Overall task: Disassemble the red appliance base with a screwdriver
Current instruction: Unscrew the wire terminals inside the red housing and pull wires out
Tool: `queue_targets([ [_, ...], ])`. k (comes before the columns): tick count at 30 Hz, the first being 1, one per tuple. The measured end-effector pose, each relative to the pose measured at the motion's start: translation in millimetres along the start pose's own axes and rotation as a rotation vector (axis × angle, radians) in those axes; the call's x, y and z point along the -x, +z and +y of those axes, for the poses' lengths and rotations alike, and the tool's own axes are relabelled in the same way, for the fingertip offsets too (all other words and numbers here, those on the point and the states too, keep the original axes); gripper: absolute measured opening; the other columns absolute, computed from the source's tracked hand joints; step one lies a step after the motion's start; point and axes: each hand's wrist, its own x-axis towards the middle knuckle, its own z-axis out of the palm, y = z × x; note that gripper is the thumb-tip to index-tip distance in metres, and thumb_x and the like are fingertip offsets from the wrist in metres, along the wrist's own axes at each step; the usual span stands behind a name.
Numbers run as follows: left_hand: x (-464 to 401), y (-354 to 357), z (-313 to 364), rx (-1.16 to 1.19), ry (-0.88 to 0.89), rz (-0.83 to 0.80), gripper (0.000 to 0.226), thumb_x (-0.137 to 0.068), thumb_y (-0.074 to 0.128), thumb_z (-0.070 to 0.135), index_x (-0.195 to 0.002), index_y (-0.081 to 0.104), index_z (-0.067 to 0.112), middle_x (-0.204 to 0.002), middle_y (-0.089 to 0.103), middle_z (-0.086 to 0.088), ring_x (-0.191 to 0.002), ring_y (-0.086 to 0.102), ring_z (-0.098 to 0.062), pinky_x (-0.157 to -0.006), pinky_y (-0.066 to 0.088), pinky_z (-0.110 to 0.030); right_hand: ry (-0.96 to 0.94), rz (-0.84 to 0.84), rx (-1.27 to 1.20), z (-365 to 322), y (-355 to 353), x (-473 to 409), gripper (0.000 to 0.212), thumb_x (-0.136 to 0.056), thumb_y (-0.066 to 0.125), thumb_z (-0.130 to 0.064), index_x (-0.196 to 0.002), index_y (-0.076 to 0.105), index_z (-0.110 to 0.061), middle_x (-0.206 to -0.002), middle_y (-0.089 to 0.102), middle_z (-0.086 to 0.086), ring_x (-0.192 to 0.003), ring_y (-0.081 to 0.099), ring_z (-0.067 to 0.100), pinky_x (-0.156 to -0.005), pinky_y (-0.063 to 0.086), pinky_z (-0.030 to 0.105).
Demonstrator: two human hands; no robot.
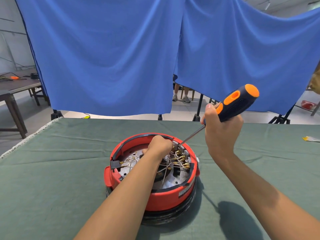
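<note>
One red appliance base, one screwdriver — the right hand grips its handle; the left hand reaches inside the base, grip hidden.

Single head-worn view, forward and down, close over the table

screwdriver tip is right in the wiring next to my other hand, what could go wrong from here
1. The screwdriver comes in at a slant; its tip could slip off and jab the left hand, which is right beside it inside the red base.
2. The tip sits among the white wires and brass terminals; a slip might bend or tear one.
3. The right hand holds the handle low, so control may be weaker.
</note>
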Motion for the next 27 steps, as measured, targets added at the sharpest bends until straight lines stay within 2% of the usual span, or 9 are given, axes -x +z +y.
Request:
queue_targets([
  [5, 0.9, -0.7, -0.8, -0.078, 0.006, -0.034, 0.023, -0.093, 0.053, 0.019, -0.107, 0.059, 0.002, -0.086, 0.054, -0.009, -0.106, 0.059, -0.031, -0.105, 0.038, -0.048, 0.023, -0.01, -0.012, 1.8, 0.4, 5.0, 0.044, -0.072, 0.056, -0.034, -0.06, 0.047, 0.007, -0.054, 0.048, 0.024, -0.049, 0.045, 0.02, -0.05, 0.04, 0.026],
  [10, -0.4, 0.8, -1.6, -0.101, 0.025, -0.044, 0.02, -0.093, 0.057, 0.018, -0.104, 0.067, 0.005, -0.081, 0.057, -0.008, -0.111, 0.058, -0.034, -0.106, 0.037, -0.047, 0.002, 0.0, -0.013, 0.9, 4.0, 7.7, 0.043, -0.073, 0.057, -0.035, -0.06, 0.047, 0.005, -0.054, 0.05, 0.024, -0.051, 0.048, 0.029, -0.051, 0.044, 0.033],
  [12, -1.0, 0.3, -2.2, -0.078, 0.019, -0.04, 0.02, -0.093, 0.056, 0.017, -0.103, 0.068, 0.005, -0.084, 0.061, -0.009, -0.108, 0.059, -0.032, -0.105, 0.037, -0.046, -0.018, -0.004, -0.001, 0.7, 4.7, 8.2, 0.043, -0.073, 0.057, -0.034, -0.058, 0.046, 0.005, -0.053, 0.049, 0.023, -0.051, 0.048, 0.034, -0.05, 0.044, 0.036],
  [15, -1.5, -0.2, -2.6, -0.037, 0.009, -0.041, 0.02, -0.092, 0.057, 0.015, -0.102, 0.07, 0.003, -0.096, 0.069, -0.014, -0.1, 0.056, -0.029, -0.105, 0.037, -0.045, -0.046, -0.016, 0.028, 3.1, 4.5, 10.1, 0.044, -0.074, 0.056, -0.035, -0.056, 0.047, 0.004, -0.051, 0.049, 0.021, -0.05, 0.049, 0.031, -0.05, 0.045, 0.038],
  [17, -1.5, 0.0, -2.5, -0.028, 0.006, -0.044, 0.021, -0.092, 0.056, 0.014, -0.103, 0.069, 0.002, -0.104, 0.069, -0.016, -0.106, 0.056, -0.03, -0.105, 0.037, -0.045, -0.064, -0.027, 0.049, 4.0, 5.6, 10.7, 0.044, -0.074, 0.055, -0.036, -0.056, 0.048, 0.004, -0.05, 0.05, 0.02, -0.05, 0.049, 0.031, -0.051, 0.045, 0.04],
  [20, -1.4, 0.4, -3.3, -0.012, 0.003, -0.057, 0.023, -0.093, 0.054, 0.014, -0.105, 0.068, 0.0, -0.107, 0.068, -0.017, -0.112, 0.056, -0.033, -0.105, 0.038, -0.045, -0.08, -0.051, 0.077, 1.8, 9.5, 9.2, 0.047, -0.074, 0.054, -0.037, -0.057, 0.048, 0.006, -0.051, 0.05, 0.02, -0.051, 0.049, 0.031, -0.052, 0.045, 0.04],
  [23, 0.5, -0.8, -2.7, 0.007, -0.001, -0.06, 0.022, -0.092, 0.056, 0.015, -0.104, 0.068, 0.0, -0.106, 0.068, -0.017, -0.105, 0.056, -0.03, -0.105, 0.038, -0.045, -0.059, -0.059, 0.09, -2.0, 15.7, 4.8, 0.044, -0.073, 0.053, -0.037, -0.054, 0.042, 0.0, -0.048, 0.043, 0.019, -0.051, 0.044, 0.033, -0.05, 0.04, 0.04],
  [25, 0.8, -2.4, -2.5, 0.015, 0.001, -0.079, 0.017, -0.091, 0.057, 0.012, -0.098, 0.068, 0.001, -0.105, 0.066, -0.017, -0.098, 0.055, -0.029, -0.103, 0.041, -0.044, -0.045, -0.059, 0.093, -3.5, 20.8, 0.5, 0.038, -0.071, 0.053, -0.036, -0.052, 0.034, -0.009, -0.046, 0.037, 0.011, -0.049, 0.04, 0.03, -0.049, 0.039, 0.04],
  [27, 1.6, -3.4, -1.8, 0.034, 0.01, -0.103, 0.01, -0.09, 0.057, 0.008, -0.084, 0.064, 0.006, -0.101, 0.065, -0.014, -0.093, 0.056, -0.027, -0.098, 0.047, -0.039, -0.019, -0.05, 0.08, -2.4, 24.2, -5.3, 0.034, -0.07, 0.053, -0.034, -0.053, 0.032, -0.014, -0.046, 0.034, 0.005, -0.048, 0.038, 0.027, -0.048, 0.038, 0.04],
])
